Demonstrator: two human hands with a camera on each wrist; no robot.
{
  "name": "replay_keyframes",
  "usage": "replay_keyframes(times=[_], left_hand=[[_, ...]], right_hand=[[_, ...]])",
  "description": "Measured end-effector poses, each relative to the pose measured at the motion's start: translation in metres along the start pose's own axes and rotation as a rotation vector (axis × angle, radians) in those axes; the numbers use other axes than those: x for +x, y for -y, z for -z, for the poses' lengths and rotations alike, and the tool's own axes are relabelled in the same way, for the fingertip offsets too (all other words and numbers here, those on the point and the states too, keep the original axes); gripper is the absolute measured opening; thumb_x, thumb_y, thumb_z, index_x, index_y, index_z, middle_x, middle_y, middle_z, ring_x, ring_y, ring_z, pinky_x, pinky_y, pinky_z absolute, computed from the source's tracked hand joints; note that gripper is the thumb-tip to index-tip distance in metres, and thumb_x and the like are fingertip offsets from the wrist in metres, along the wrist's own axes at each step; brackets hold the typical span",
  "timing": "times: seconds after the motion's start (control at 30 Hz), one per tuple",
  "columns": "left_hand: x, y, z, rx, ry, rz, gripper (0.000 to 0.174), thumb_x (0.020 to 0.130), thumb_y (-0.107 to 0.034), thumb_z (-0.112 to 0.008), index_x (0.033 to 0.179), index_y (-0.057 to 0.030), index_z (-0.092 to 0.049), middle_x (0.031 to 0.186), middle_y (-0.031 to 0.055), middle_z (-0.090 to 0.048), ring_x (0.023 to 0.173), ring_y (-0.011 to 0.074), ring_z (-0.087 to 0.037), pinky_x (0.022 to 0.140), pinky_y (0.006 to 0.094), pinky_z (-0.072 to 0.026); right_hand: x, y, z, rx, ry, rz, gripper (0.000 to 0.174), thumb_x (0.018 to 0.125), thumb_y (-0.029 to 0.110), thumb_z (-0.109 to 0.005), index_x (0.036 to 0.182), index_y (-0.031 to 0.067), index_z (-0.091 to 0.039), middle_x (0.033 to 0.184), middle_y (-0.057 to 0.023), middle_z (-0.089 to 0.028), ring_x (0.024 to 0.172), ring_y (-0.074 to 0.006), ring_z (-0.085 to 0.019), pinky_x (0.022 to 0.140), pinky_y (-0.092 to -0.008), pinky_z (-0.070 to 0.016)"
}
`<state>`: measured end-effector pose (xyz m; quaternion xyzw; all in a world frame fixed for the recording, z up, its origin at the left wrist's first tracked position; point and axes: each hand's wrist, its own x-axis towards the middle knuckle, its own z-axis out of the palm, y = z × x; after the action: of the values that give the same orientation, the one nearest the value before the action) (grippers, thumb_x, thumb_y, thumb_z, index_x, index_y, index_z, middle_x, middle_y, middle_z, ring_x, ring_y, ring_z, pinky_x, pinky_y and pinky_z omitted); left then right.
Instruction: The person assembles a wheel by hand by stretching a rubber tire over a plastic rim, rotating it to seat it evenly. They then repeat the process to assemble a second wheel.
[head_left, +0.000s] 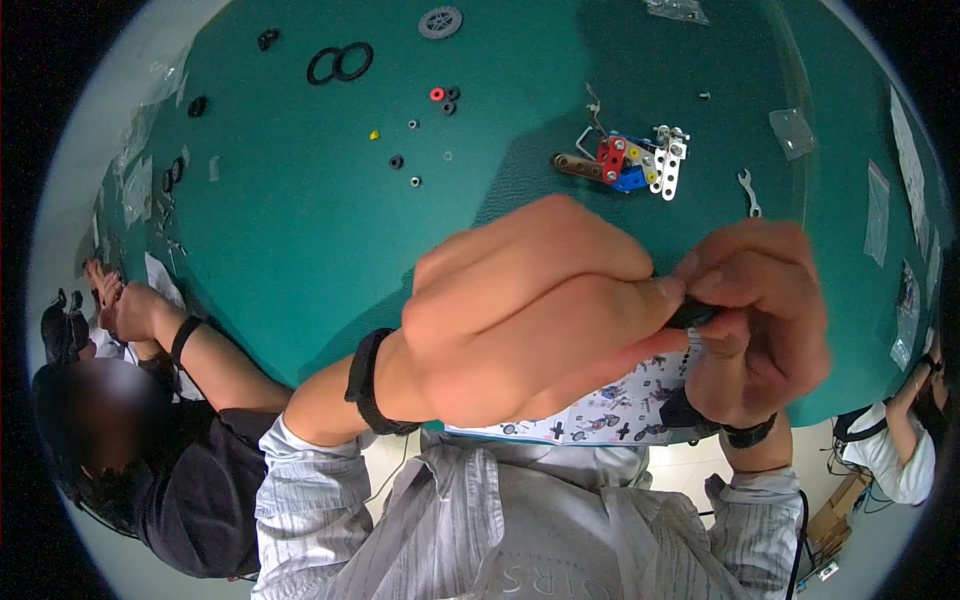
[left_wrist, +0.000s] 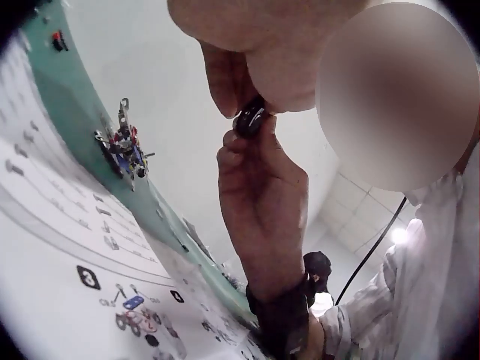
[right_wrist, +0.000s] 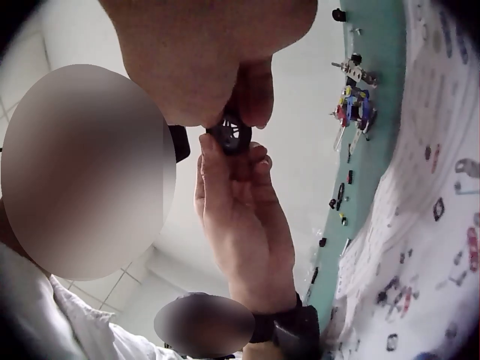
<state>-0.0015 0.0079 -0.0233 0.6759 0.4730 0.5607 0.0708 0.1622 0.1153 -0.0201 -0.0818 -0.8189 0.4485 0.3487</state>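
Both hands meet over the lower right of the table in the head view, with a small black toy wheel [head_left: 692,316] between them. Its tyre and spoked hub show best in the right wrist view, where the wheel [right_wrist: 231,135] is pinched from both sides. My left hand [head_left: 545,320] holds one side with thumb and fingers. The fingertips of my right hand [head_left: 765,310] grip the other side. Beyond the hands lies a partly built model [head_left: 630,160] of red, blue, brown and silver perforated pieces.
A printed instruction sheet [head_left: 610,410] lies below the hands. A small wrench [head_left: 749,193] is right of the model. Black rings [head_left: 352,62], a grey wheel [head_left: 440,23], a red ring [head_left: 437,94] and plastic bags [head_left: 793,133] are scattered around. Another person [head_left: 210,470] sits at the left.
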Motion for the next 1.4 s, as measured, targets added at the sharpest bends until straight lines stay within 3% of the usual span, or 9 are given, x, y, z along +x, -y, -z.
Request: replay_keyframes(times=[0.37, 0.53, 0.77, 0.83, 0.93, 1.03, 1.13, 1.33, 1.4], left_hand=[[0.008, 0.008, 0.006, -0.091, 0.015, 0.061, 0.022, 0.086, -0.016, -0.063, 0.095, 0.0039, -0.058, 0.092, 0.0210, -0.062, 0.076, 0.0256, -0.064, 0.065, 0.0318, -0.0525], [0.006, 0.006, 0.004, -0.143, 0.027, 0.156, 0.022, 0.087, -0.015, -0.062, 0.095, 0.0042, -0.057, 0.094, 0.0226, -0.062, 0.080, 0.0267, -0.064, 0.069, 0.0313, -0.0523], [0.011, 0.008, 0.009, -0.078, 0.112, 0.074, 0.025, 0.084, -0.014, -0.067, 0.098, 0.0050, -0.058, 0.092, 0.0202, -0.063, 0.079, 0.0244, -0.064, 0.067, 0.0292, -0.0508], [0.009, 0.002, 0.007, -0.143, 0.049, 0.214, 0.024, 0.083, -0.013, -0.067, 0.097, 0.0044, -0.058, 0.090, 0.0175, -0.063, 0.078, 0.0214, -0.063, 0.067, 0.0284, -0.0501], [0.009, -0.017, 0.002, -0.297, -0.055, 0.549, 0.019, 0.083, -0.008, -0.065, 0.096, 0.0037, -0.058, 0.087, 0.0139, -0.063, 0.075, 0.0167, -0.061, 0.064, 0.0271, -0.0494], [0.008, -0.014, 0.001, -0.393, -0.076, 0.625, 0.018, 0.084, -0.005, -0.063, 0.097, 0.0049, -0.056, 0.087, 0.0131, -0.062, 0.069, 0.0150, -0.062, 0.058, 0.0250, -0.0502], [0.007, -0.015, -0.002, -0.514, -0.135, 0.757, 0.022, 0.083, -0.004, -0.062, 0.100, 0.0062, -0.053, 0.090, 0.0134, -0.063, 0.068, 0.0145, -0.062, 0.053, 0.0241, -0.0513], [0.013, -0.017, 0.004, -0.351, -0.037, 0.735, 0.034, 0.079, 0.001, -0.065, 0.110, 0.0057, -0.052, 0.096, 0.0144, -0.063, 0.073, 0.0153, -0.063, 0.057, 0.0244, -0.0521], [0.010, -0.011, 0.002, -0.224, -0.012, 0.580, 0.040, 0.075, 0.002, -0.069, 0.111, 0.0047, -0.052, 0.099, 0.0144, -0.063, 0.076, 0.0151, -0.063, 0.060, 0.0242, -0.0515]], right_hand=[[0.002, -0.005, -0.002, 0.092, -0.098, 0.024, 0.035, 0.076, 0.021, -0.074, 0.093, -0.0017, -0.054, 0.087, -0.0151, -0.057, 0.074, -0.0203, -0.055, 0.063, -0.0292, -0.0439], [0.006, -0.009, 0.002, 0.052, -0.064, 0.081, 0.037, 0.070, 0.019, -0.079, 0.090, -0.0006, -0.056, 0.086, -0.0130, -0.057, 0.072, -0.0206, -0.056, 0.061, -0.0296, -0.0428], [0.009, -0.004, 0.011, -0.077, -0.005, 0.123, 0.039, 0.066, 0.022, -0.081, 0.088, -0.0010, -0.058, 0.086, -0.0118, -0.057, 0.071, -0.0200, -0.055, 0.060, -0.0291, -0.0422], [0.008, -0.004, 0.008, -0.047, -0.029, 0.100, 0.042, 0.064, 0.022, -0.082, 0.089, -0.0022, -0.058, 0.087, -0.0117, -0.057, 0.073, -0.0196, -0.055, 0.062, -0.0289, -0.0426], [0.007, -0.002, 0.005, 0.081, -0.056, -0.043, 0.047, 0.063, 0.021, -0.083, 0.093, -0.0040, -0.058, 0.089, -0.0117, -0.057, 0.076, -0.0188, -0.054, 0.065, -0.0287, -0.0432], [0.005, -0.002, 0.003, 0.342, -0.050, -0.281, 0.046, 0.064, 0.018, -0.082, 0.095, -0.0053, -0.058, 0.090, -0.0119, -0.057, 0.077, -0.0178, -0.055, 0.066, -0.0280, -0.0448], [0.006, -0.006, 0.001, 0.525, -0.087, -0.395, 0.040, 0.069, 0.015, -0.078, 0.096, -0.0062, -0.057, 0.089, -0.0113, -0.057, 0.073, -0.0162, -0.057, 0.059, -0.0250, -0.0490], [0.004, -0.004, -0.005, 0.646, -0.151, -0.573, 0.025, 0.081, 0.010, -0.065, 0.098, -0.0068, -0.057, 0.086, -0.0092, -0.057, 0.066, -0.0135, -0.061, 0.045, -0.0214, -0.0527], [0.005, -0.003, -0.003, 0.625, -0.158, -0.601, 0.022, 0.083, 0.008, -0.062, 0.099, -0.0065, -0.058, 0.087, -0.0088, -0.057, 0.067, -0.0132, -0.061, 0.045, -0.0223, -0.0529]])
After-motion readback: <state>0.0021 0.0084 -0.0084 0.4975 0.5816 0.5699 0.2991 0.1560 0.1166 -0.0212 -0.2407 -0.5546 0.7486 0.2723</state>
